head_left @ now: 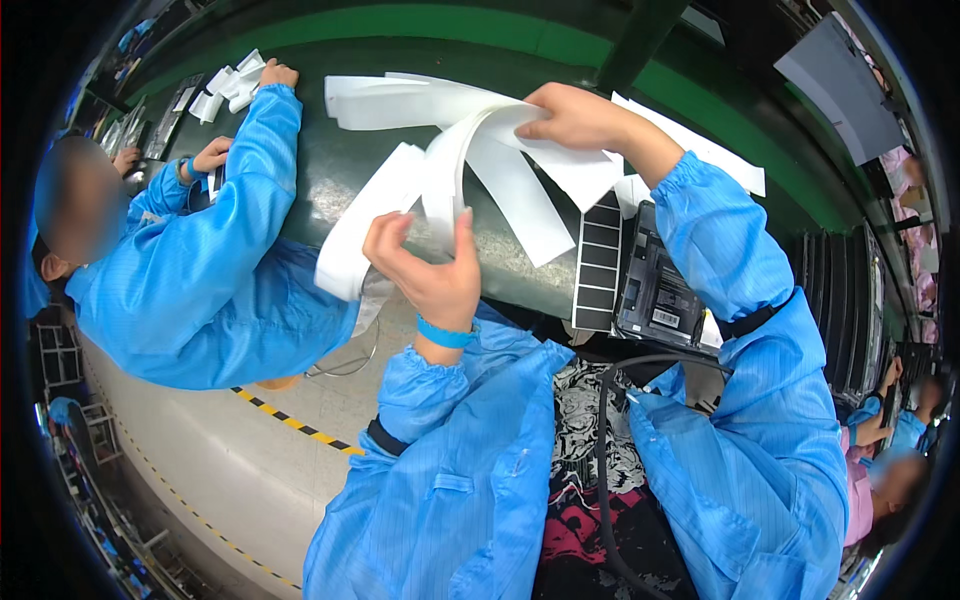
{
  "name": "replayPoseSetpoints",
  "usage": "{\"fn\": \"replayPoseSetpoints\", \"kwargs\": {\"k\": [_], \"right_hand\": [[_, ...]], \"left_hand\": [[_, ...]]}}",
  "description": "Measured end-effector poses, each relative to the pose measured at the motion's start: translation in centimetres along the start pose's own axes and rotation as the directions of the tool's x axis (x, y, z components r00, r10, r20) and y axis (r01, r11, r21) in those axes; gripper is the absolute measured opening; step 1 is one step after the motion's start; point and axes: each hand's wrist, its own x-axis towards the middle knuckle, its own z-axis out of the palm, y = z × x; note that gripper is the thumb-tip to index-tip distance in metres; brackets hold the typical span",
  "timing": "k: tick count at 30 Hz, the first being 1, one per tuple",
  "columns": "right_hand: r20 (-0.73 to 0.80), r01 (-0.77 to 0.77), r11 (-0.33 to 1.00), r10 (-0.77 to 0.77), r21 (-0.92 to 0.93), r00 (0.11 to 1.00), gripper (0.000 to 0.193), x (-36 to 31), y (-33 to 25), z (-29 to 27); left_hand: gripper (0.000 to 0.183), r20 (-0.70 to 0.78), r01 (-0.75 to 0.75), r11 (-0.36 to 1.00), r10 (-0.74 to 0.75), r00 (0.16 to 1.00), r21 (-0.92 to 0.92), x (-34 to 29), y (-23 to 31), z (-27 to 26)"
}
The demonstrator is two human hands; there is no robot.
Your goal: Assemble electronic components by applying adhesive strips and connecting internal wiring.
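Note:
Several long white strips, seemingly paper or thin plastic, lie across the green bench. One white strip [452, 160] arches up from them, and my right hand [580, 120] pinches its upper end between thumb and fingers. My left hand [430, 275] is in front of the strip's lower part, with thumb and fingers apart and nothing visibly gripped. Its fingertips are beside another white strip [350, 235] that hangs over the bench's near edge; whether they touch it I cannot tell. More white strips [525, 200] fan out flat beneath and behind my hands.
Below my right forearm lie a black flat device [660, 290] and a sheet of black rectangles [598, 265]. A co-worker in a blue smock [200, 260] works at the bench on my left, near small white pieces [236, 82]. A dark cable [605, 440] hangs over my lap.

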Motion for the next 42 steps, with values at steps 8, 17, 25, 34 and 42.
{"fn": "replayPoseSetpoints", "kwargs": {"k": [8,17,25,34,42], "right_hand": [[-0.127,-0.150,0.984,0.137,-0.099,0.982,0.032,-0.1,3.1,0.1],[-0.132,-0.267,0.955,0.250,-0.128,0.959,0.042,-0.7,4.3,-0.3],[-0.199,-0.167,0.968,0.129,-0.187,0.971,0.039,-0.5,4.2,1.1],[-0.121,-0.169,0.985,0.172,0.037,0.978,0.045,-0.6,2.7,1.6],[-0.115,-0.080,0.921,0.133,0.381,0.984,0.044,-4.3,-0.3,1.1]], "left_hand": [[0.057,0.428,-0.070,0.957,-0.060,0.902,0.280,2.5,-5.0,3.3],[0.071,0.504,-0.236,0.812,-0.081,0.860,0.534,6.2,-5.5,-0.7],[0.081,0.165,0.313,0.754,-0.484,0.859,0.577,0.2,-9.1,-0.9],[0.081,0.147,0.655,0.754,-0.643,0.752,-0.052,-2.6,-10.9,-6.4],[0.060,0.658,0.672,-0.124,-0.393,0.642,-0.730,4.1,-1.9,-7.0]]}}
